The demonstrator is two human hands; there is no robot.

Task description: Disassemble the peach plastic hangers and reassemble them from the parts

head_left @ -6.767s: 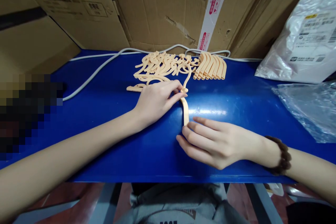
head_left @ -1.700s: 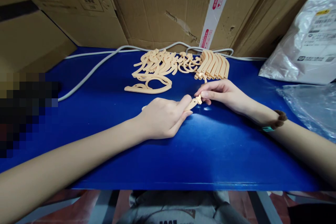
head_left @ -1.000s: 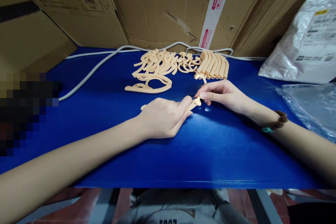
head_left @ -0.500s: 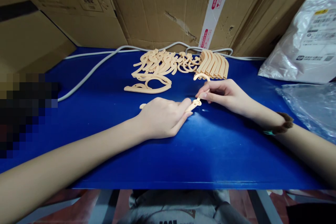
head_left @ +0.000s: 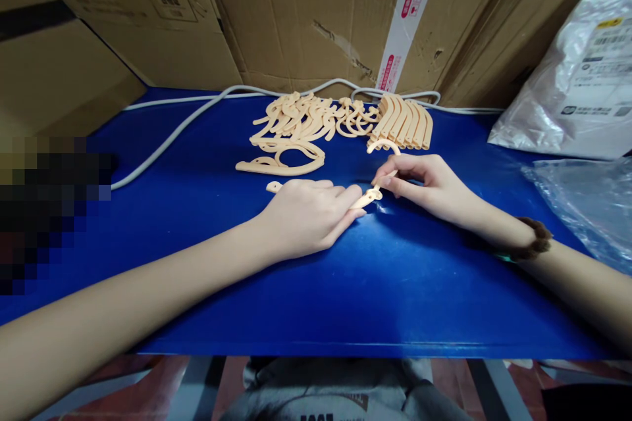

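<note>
My left hand [head_left: 313, 217] is closed around a beige plastic hanger arm [head_left: 274, 187]; one end shows left of my knuckles and the other sticks out past my fingertips. Between thumb and fingers, my right hand [head_left: 424, 181] pinches a beige hanger hook [head_left: 386, 143], its curved top pointing away from me. The lower end of the hook meets the arm's right end just above the table; whether they are joined I cannot tell. Just beyond my left hand lies a folded hanger [head_left: 281, 169] with a ring-shaped hook.
Behind are a heap of loose hanger parts [head_left: 306, 115] and a neat row of hanger arms [head_left: 407, 122]. A white cable [head_left: 172, 135] runs along the back of the blue table [head_left: 395, 289]. Cardboard boxes [head_left: 306, 6] stand behind; plastic bags [head_left: 557, 99] lie at right.
The left end of the hanger arm has risen slightly and shows more beside my left hand. Both hands keep nearly the same place and grip.
</note>
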